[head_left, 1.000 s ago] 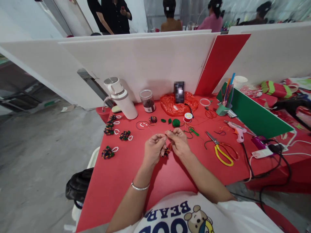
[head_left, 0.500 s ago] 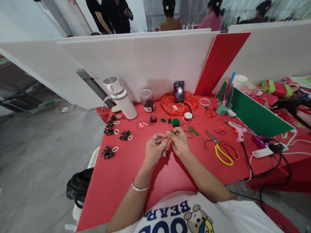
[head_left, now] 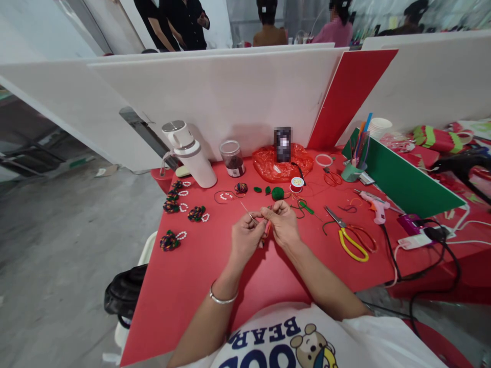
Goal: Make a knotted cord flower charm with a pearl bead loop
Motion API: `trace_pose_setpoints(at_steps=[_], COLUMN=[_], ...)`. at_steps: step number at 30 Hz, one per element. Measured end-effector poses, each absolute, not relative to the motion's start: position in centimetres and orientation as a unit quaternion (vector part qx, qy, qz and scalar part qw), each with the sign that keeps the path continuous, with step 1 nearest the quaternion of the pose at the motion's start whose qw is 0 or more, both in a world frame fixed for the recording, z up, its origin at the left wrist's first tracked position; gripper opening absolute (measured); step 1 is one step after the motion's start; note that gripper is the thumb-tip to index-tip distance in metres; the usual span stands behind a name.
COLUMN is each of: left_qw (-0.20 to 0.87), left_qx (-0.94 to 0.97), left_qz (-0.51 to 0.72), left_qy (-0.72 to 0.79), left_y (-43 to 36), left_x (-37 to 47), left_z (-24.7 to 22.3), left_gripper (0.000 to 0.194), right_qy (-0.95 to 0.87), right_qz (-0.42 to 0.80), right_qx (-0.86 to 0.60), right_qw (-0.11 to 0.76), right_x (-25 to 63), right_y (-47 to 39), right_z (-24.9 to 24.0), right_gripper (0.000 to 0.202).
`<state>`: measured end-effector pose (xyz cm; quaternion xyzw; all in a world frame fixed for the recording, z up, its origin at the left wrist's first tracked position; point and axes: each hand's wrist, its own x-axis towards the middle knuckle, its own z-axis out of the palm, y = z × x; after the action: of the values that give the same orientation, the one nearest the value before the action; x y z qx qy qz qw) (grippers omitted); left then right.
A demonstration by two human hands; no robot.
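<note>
One slender rod (head_left: pixel 247 212), left hand (head_left: pixel 246 236)

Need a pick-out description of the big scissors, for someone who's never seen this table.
On the red table, look right of the person's right hand. The big scissors lie there, blades angled toward the far side, nearer the person than the pink glue gun. One yellow handle loop sets them apart from the smaller, all-red-handled scissors beyond.

Glossy, crinkled plastic bag (head_left: pixel 264 166); smooth, matt red tabletop (head_left: pixel 203 286); shiny metal bracelet (head_left: pixel 223 300).
</note>
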<state>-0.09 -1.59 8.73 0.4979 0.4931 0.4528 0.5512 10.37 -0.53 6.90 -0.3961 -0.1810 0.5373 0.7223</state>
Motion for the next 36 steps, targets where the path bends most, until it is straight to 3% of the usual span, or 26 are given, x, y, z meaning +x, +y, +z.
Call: trace_pose_setpoints(at_steps=[16,26,36], left_qw=[0.545,0.345,0.308], left_qx=[0.554,0.643,0.66], left_qz=[0.409,0.473,0.504], left_qy=[0.479,0.493,0.464], left_y=[-1.4,-1.1,-1.3], left_x=[-0.2,-0.3,-0.6], left_z=[8.3,7.0,7.0], left_gripper=[0.029,0.026,0.022], right_qy=[-0.136,-0.137,-0.158], right_qz=[0.578,0.542,0.502], right_qx=[-0.38,-0.38,-0.406], right_qw=[0.71,0.737,0.747], right_x=[10.3,9.7,9.4], right_y=[-0.5,-0.6,-0.8], right_z=[6.6,6.8,7.0], right_gripper=[0.06,0.061,0.057])
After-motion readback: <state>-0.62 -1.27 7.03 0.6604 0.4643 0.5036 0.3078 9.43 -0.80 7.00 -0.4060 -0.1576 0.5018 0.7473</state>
